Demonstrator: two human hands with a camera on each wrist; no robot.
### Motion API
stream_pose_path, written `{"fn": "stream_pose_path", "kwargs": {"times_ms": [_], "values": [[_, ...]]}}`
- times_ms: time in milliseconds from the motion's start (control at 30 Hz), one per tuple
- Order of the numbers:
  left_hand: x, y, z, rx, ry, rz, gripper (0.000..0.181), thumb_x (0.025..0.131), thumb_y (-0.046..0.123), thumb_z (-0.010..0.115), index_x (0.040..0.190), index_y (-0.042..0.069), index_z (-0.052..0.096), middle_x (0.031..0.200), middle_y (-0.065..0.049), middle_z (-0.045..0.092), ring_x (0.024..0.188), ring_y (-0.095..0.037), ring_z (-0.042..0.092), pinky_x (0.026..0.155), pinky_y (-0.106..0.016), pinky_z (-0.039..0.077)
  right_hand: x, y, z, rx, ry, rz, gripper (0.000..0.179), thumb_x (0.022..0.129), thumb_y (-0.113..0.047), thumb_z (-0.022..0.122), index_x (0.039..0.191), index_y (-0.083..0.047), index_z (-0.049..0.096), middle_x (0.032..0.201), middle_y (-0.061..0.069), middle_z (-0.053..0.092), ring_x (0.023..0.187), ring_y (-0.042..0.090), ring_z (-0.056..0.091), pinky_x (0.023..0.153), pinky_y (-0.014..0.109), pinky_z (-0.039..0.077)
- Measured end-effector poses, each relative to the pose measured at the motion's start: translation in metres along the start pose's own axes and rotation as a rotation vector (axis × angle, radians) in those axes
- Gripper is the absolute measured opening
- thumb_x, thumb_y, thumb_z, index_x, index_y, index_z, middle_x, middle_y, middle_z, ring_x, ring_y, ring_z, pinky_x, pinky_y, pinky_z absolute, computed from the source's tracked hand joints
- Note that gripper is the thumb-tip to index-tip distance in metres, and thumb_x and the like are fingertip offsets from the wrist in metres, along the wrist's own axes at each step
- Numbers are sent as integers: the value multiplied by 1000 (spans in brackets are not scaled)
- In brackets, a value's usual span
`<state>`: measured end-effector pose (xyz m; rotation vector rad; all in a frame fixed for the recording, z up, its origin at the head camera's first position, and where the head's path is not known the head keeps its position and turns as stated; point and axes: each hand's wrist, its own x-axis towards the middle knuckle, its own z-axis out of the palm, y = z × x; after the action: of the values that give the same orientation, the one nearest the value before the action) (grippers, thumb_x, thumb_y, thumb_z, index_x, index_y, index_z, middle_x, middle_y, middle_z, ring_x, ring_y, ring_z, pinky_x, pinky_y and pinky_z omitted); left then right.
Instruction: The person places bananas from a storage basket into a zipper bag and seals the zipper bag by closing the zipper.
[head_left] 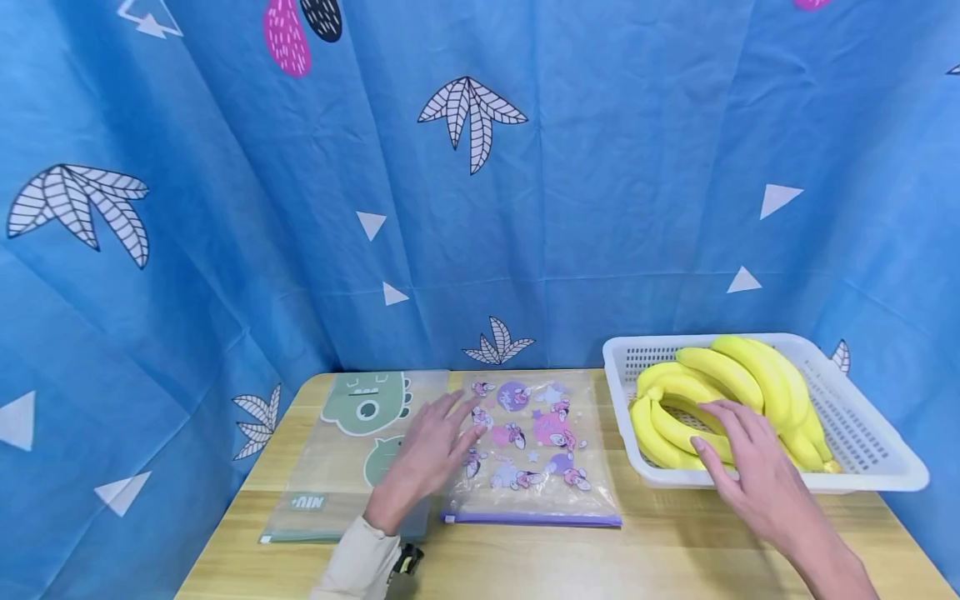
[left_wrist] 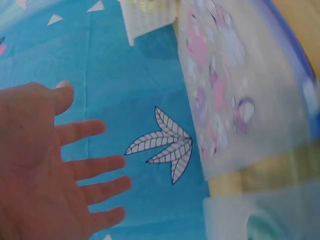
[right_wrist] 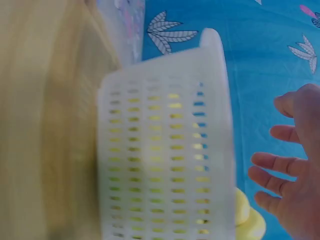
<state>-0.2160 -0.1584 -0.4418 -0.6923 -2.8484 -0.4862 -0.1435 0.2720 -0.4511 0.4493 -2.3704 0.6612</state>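
My left hand hovers over the gap between two clear zip bags, its fingers spread and holding nothing. On the left lies the bag with green dinosaur prints. Beside it is a bag with pink and purple cartoon prints, its purple zip edge toward me. My right hand is above the front rim of a white plastic basket, fingers extended over the bananas. In the right wrist view, that hand stands apart from the basket wall and grips nothing.
The wooden table carries the bags and the basket. A blue patterned curtain hangs right behind the table and along both sides. The basket stands at the table's right side, close to the curtain.
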Motion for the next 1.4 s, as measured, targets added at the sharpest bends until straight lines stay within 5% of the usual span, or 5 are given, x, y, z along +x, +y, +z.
{"fn": "stream_pose_path", "kwargs": {"times_ms": [367, 733, 1233, 1400], "values": [[-6, 20, 31, -247, -80, -2, 51, 110, 45, 40, 141, 11, 62, 149, -20, 52, 138, -41, 47, 114, -59, 36, -20, 2, 28, -85, 8, -22, 18, 89, -14, 72, 103, -7, 63, 104, 6, 60, 97, 30, 54, 78, 46, 41], [-8, 31, 55, -322, -133, 45, 36, 105, 28, 59, 131, 5, 67, 136, -15, 64, 130, -35, 56, 111, -53, 42, -25, 0, 39, -224, -17, 2, 9, 96, -19, 62, 88, -17, 61, 86, -1, 57, 82, 26, 56, 68, 43, 37], [-13, 50, 73, -163, -275, 44, 57, 73, 32, 91, 126, 23, 73, 145, -10, 57, 135, -33, 52, 112, -57, 39, -29, 7, 45, -302, 78, -79, 27, 98, -22, 42, 73, -16, 47, 71, 1, 50, 69, 29, 52, 62, 44, 37], [-15, 51, 74, -132, -276, 30, 49, 74, 26, 91, 121, 24, 76, 146, -10, 57, 135, -34, 51, 109, -62, 41, -28, 7, 47, -299, 75, -86, 27, 98, -23, 42, 72, -16, 46, 71, 1, 50, 68, 29, 51, 62, 44, 37]]}}
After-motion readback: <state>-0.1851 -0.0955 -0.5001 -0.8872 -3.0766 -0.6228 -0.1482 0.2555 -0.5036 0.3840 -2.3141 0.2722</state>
